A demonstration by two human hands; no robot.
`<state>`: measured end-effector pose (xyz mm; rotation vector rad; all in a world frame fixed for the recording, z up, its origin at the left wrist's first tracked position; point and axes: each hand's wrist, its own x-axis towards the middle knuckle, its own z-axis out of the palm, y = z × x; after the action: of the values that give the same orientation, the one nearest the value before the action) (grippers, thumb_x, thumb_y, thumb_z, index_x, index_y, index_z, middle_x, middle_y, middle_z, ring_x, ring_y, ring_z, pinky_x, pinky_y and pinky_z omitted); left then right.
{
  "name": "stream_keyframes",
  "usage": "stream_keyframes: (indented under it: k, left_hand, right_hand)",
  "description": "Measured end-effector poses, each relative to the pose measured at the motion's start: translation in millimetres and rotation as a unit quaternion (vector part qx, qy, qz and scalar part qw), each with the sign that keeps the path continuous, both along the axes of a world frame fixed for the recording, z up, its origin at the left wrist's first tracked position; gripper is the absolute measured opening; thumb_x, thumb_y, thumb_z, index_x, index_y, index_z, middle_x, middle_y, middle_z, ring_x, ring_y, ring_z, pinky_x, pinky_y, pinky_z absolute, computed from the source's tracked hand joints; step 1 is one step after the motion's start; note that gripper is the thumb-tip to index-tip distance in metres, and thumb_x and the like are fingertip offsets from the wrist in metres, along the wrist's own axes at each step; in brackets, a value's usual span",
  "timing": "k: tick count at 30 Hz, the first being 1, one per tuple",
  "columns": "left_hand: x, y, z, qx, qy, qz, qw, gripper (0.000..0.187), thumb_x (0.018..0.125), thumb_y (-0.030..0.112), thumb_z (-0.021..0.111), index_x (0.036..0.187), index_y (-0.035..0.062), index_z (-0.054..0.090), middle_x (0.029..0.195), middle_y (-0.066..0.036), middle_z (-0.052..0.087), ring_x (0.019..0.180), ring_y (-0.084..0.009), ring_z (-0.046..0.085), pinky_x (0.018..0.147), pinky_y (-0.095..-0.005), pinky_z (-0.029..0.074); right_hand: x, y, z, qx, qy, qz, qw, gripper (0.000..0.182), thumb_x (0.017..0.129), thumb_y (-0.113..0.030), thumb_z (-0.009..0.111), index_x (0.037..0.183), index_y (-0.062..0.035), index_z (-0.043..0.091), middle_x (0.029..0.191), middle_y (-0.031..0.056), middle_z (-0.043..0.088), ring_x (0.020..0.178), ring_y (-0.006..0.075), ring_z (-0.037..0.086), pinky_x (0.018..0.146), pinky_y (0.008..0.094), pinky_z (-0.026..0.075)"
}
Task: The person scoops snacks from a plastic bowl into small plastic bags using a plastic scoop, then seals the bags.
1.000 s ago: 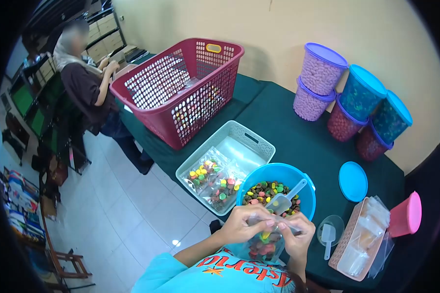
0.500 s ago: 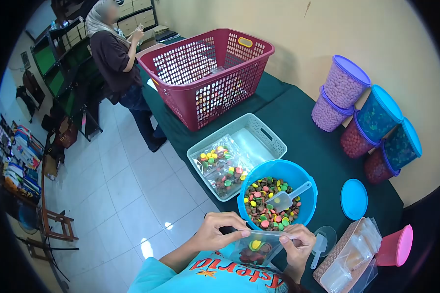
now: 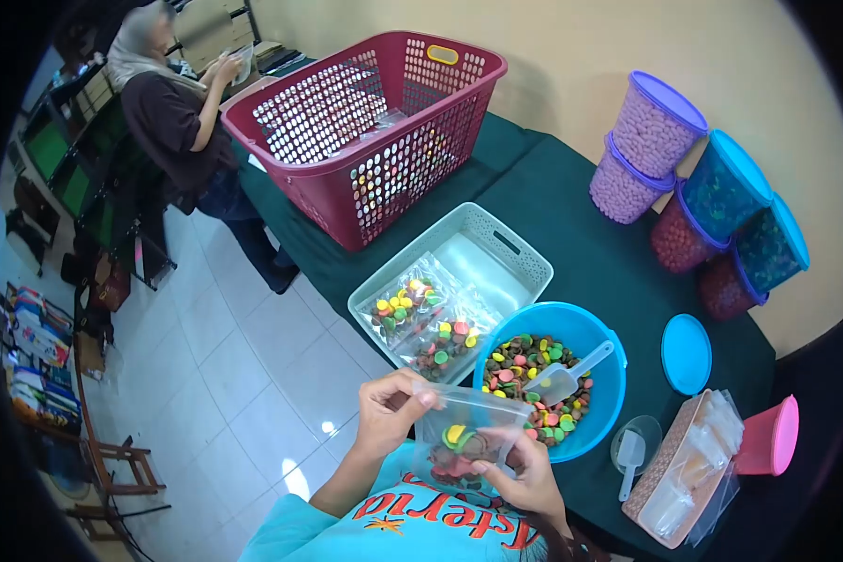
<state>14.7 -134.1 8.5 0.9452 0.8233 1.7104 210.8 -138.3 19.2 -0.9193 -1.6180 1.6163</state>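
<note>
A clear plastic bag (image 3: 466,433) with brown, yellow, green and pink candies hangs before my chest. My left hand (image 3: 389,405) pinches its upper left corner, fingers closed. Low on its right side, my right hand (image 3: 526,476) grips the bag between thumb and fingers. Just beyond stands a blue bucket (image 3: 618,384) of the same colourful round candies, a clear scoop (image 3: 560,380) resting in them. Left of the bucket, a pale green tray (image 3: 525,272) holds filled candy bags (image 3: 407,302).
A maroon basket (image 3: 318,192) stands farther back. Lidded tubs (image 3: 660,112) line the wall. At right are a blue lid (image 3: 686,354), a small scoop (image 3: 631,459), a box of empty bags (image 3: 670,506) and a pink container (image 3: 770,438). Another person (image 3: 173,131) stands at far left.
My right hand has moved from the bag's top right corner down to its lower right side. The bag now faces me more upright. The view has shifted slightly.
</note>
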Motion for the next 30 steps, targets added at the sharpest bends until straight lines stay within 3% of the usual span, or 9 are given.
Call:
stream_keyframes:
  k: [4,8,12,14,15,19,24,27,30]
  left_hand:
    - [-49.3,25.1,-17.6,0.036,0.029,-0.013,0.999,0.031,0.084,0.028,0.055,0.085,-0.0026,0.057,0.084,-0.012,0.059,0.080,-0.0161,0.056,0.075,-0.0301,0.045]
    - [-100.9,63.7,-10.7,-0.057,0.080,-0.014,0.995,0.057,0.083,0.050,0.045,0.111,0.0005,0.042,0.102,-0.010,0.048,0.091,-0.0168,0.050,0.075,-0.0308,0.044]
    - [-136.9,104.1,-26.8,-0.060,0.084,-0.102,0.989,0.055,0.083,0.040,0.050,0.120,0.0027,0.035,0.112,-0.008,0.044,0.096,-0.0157,0.048,0.079,-0.0294,0.042]
    - [-140.3,121.8,-31.5,-0.164,0.176,-0.186,0.953,0.050,0.081,0.025,0.056,0.122,0.0042,0.035,0.114,-0.009,0.042,0.097,-0.0166,0.048,0.081,-0.0308,0.043]
    - [-141.0,129.4,-44.8,-0.168,0.178,-0.198,0.949,0.053,0.077,0.008,0.059,0.123,0.0037,0.033,0.117,-0.011,0.039,0.098,-0.0183,0.049,0.082,-0.0326,0.044]
    - [-151.4,153.2,-63.7,-0.104,0.361,-0.211,0.902,0.057,0.073,-0.002,0.059,0.124,0.0019,0.033,0.117,-0.014,0.037,0.095,-0.0217,0.051,0.082,-0.0330,0.046]
    - [-153.2,169.0,-85.5,-0.065,0.411,-0.229,0.880,0.054,0.073,-0.004,0.056,0.123,0.0006,0.035,0.120,-0.015,0.033,0.097,-0.0229,0.049,0.081,-0.0336,0.046]
    - [-158.2,170.0,-98.7,-0.011,0.500,-0.211,0.840,0.053,0.075,-0.003,0.053,0.124,-0.0011,0.032,0.122,-0.018,0.030,0.103,-0.0278,0.045,0.083,-0.0334,0.045]
    - [-162.6,171.9,-99.4,0.036,0.520,-0.210,0.827,0.053,0.075,-0.003,0.053,0.124,-0.0030,0.032,0.122,-0.020,0.029,0.107,-0.0314,0.042,0.083,-0.0346,0.044]
  right_hand:
    - [-46.1,19.4,-2.3,0.011,-0.052,-0.017,0.998,0.038,0.075,-0.007,0.064,0.110,-0.0005,0.050,0.097,0.0100,0.058,0.088,0.0145,0.057,0.075,0.0271,0.048]
    - [-111.6,43.4,-23.2,-0.032,0.061,-0.134,0.989,0.037,0.080,-0.003,0.057,0.114,0.0018,0.041,0.102,0.0130,0.056,0.094,0.0147,0.055,0.081,0.0262,0.043]
    - [-165.1,82.6,-55.8,-0.042,0.123,-0.267,0.955,0.032,0.082,0.000,0.051,0.111,0.0013,0.037,0.104,0.0119,0.052,0.101,0.0161,0.050,0.087,0.0277,0.039]
    - [-183.6,101.7,-79.5,-0.039,0.128,-0.349,0.928,0.034,0.083,0.002,0.048,0.114,0.0013,0.034,0.109,0.0140,0.049,0.102,0.0181,0.050,0.089,0.0282,0.038]
    - [-188.7,106.2,-91.0,-0.018,0.064,-0.361,0.930,0.040,0.083,0.002,0.047,0.118,0.0018,0.030,0.113,0.0170,0.046,0.104,0.0202,0.050,0.088,0.0302,0.040]
    - [-202.4,109.3,-92.0,-0.049,0.000,-0.374,0.926,0.063,0.079,0.002,0.049,0.132,0.0006,0.014,0.118,0.0228,0.041,0.105,0.0263,0.048,0.084,0.0364,0.045]
    - [-218.0,110.7,-93.9,-0.055,0.014,-0.413,0.909,0.079,0.077,-0.001,0.055,0.134,0.0012,0.000,0.128,0.0249,0.028,0.110,0.0298,0.045,0.089,0.0386,0.042]
    - [-219.8,110.8,-108.3,0.009,-0.093,-0.361,0.928,0.084,0.076,-0.010,0.059,0.132,0.0091,-0.001,0.131,0.0290,0.022,0.123,0.0380,0.027,0.101,0.0401,0.024]
    - [-219.3,105.2,-111.6,0.033,-0.157,-0.329,0.931,0.086,0.077,-0.001,0.057,0.134,0.0022,-0.007,0.137,0.0254,0.014,0.129,0.0312,0.017,0.103,0.0382,0.019]
